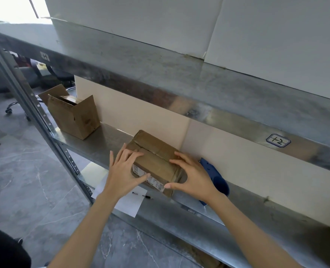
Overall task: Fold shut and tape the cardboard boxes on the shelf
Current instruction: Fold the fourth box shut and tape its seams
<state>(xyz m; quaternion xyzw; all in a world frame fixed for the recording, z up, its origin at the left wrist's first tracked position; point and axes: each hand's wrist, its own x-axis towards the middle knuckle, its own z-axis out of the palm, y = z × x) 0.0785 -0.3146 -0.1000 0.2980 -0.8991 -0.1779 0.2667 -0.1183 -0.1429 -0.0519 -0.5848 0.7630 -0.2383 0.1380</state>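
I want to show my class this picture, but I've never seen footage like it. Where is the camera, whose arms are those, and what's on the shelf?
No machine here: one picture, from a wide-angle camera worn on a person's head, looking down at their own arms. The left hand and right hand grip a small cardboard box, flaps folded down, on a metal shelf. Further left stands a second box with flaps open. A blue tool, perhaps a tape dispenser, lies behind the right hand. A paper sheet with a pen lies at the shelf's front edge.
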